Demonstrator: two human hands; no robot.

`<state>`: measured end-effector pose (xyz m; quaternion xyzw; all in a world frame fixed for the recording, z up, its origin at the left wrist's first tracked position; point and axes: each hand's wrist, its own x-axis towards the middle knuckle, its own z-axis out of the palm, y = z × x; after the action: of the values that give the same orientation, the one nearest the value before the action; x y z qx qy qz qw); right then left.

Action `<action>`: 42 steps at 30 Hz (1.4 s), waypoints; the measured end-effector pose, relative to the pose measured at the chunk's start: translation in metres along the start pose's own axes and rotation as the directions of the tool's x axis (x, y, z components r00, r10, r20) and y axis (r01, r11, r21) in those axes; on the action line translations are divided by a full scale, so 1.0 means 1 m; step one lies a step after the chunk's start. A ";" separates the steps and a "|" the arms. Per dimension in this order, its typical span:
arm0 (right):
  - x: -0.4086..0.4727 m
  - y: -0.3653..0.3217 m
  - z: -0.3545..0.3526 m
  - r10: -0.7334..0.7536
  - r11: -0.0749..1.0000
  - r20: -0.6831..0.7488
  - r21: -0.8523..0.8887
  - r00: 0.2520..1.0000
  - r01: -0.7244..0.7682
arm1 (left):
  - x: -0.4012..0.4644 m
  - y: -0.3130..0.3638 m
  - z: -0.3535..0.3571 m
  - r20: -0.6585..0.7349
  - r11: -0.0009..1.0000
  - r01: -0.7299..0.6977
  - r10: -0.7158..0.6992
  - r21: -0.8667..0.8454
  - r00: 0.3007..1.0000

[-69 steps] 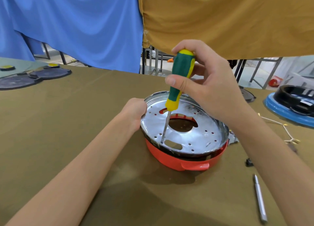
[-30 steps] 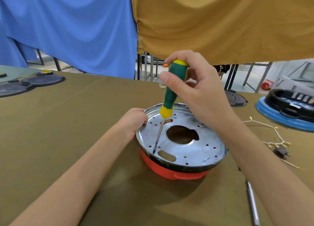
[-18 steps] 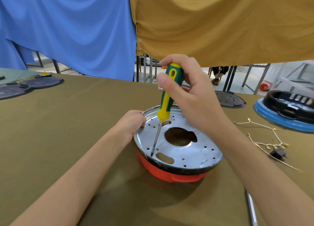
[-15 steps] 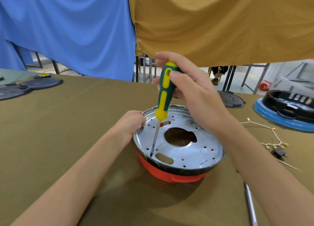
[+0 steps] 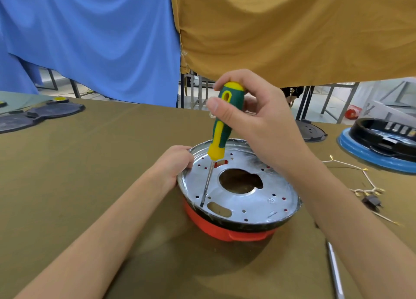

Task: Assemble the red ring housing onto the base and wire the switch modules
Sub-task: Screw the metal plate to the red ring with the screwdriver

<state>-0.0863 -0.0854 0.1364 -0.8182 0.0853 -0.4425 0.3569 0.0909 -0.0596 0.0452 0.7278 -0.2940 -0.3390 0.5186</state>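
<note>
The right hand (image 5: 258, 121) grips the handle of the screwdriver (image 5: 221, 127), whose shaft leans down and toward the person to a hole at the near-left of the metal base plate (image 5: 247, 199) on the red ring housing (image 5: 225, 230), while the left hand (image 5: 174, 163) holds the plate's left rim on the tabletop (image 5: 90, 163).

bare tablecloth (image 5: 90, 175) left, wires (image 5: 364, 186) and metal rod (image 5: 335, 274) crowd right

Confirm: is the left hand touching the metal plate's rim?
Touching. Head view shows the left hand with fingers curled over the far-left rim of the metal plate, no gap visible between them.
</note>
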 end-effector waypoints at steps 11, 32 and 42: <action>0.002 0.002 -0.003 0.073 0.987 0.041 0.143 0.997 -0.078 | -0.001 0.000 0.000 0.009 1.000 -0.002 0.002 0.011 1.000; -0.002 0.002 0.008 0.057 0.991 0.018 0.120 0.998 -0.059 | 0.002 -0.001 0.000 0.018 0.999 -0.040 0.040 -0.001 0.999; 0.002 0.001 -0.010 0.074 0.965 0.114 0.243 0.991 -0.100 | 0.004 -0.004 0.001 0.004 0.997 -0.074 0.074 0.011 0.997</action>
<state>-0.0926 -0.0920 0.1406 -0.7845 0.0464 -0.3907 0.4793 0.0927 -0.0623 0.0402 0.7187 -0.3239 -0.3192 0.5260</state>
